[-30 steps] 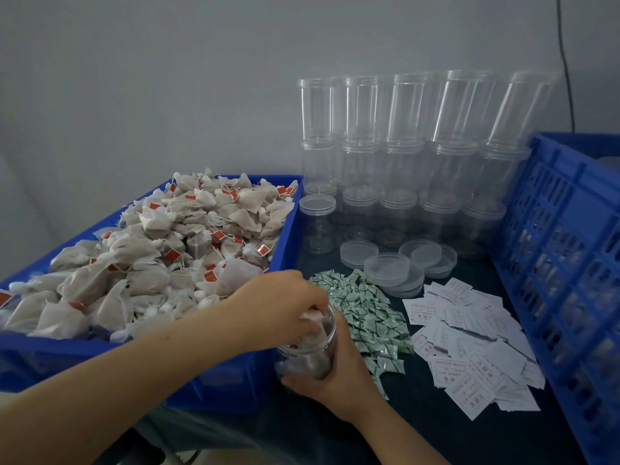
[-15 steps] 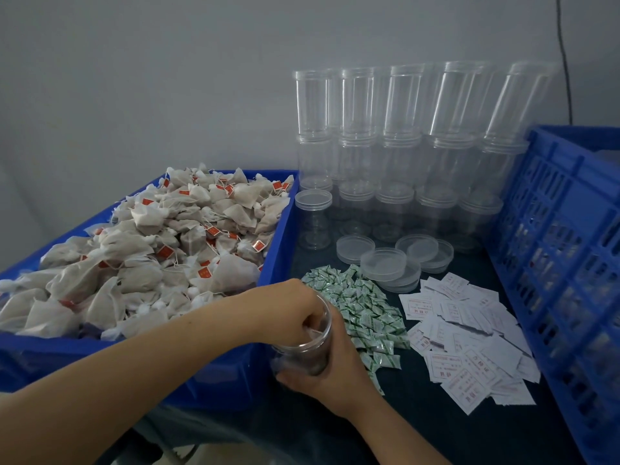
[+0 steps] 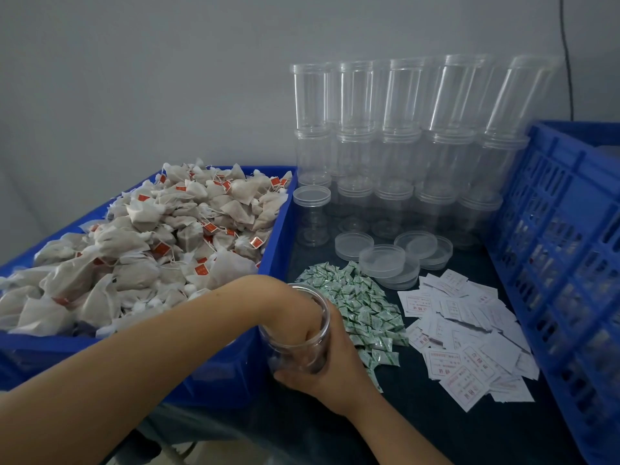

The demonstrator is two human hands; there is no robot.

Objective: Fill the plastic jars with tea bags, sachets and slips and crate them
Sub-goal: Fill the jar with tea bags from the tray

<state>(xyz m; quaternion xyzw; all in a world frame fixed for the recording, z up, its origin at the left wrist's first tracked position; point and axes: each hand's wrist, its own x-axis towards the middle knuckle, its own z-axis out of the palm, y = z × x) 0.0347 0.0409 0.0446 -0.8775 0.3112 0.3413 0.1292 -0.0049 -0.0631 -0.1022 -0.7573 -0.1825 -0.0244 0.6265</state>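
- Fingers of my left hand are pushed down inside the jar; the clear wall blurs them, so I cannot tell whether they are curled round a tea bag or spread to press the contents down.
- My right hand grips this jar from the side and below, fingers wrapped round its lower wall, holding it just in front of the tea-bag bin at the near edge of the dark table.
- Judging by the dark contents low in the jar, I am at the tea-bag step for this one; no sachet or slip shows inside, and it has no lid on.
- Much is left: the stacked empty jars stand in rows against the wall, with one lidded empty jar in front of them.
- Tea bags are heaped high in the bin to my left.
- Green sachets lie in a pile touching my right hand, white slips are spread just beyond them, and loose lids are stacked behind both.
- A blue crate stands at the far right; I cannot see inside it, so I cannot tell how many jars are crated.
- Nothing blocks the way to the crate, though the sachets crowd close to the jar and could be swept aside.
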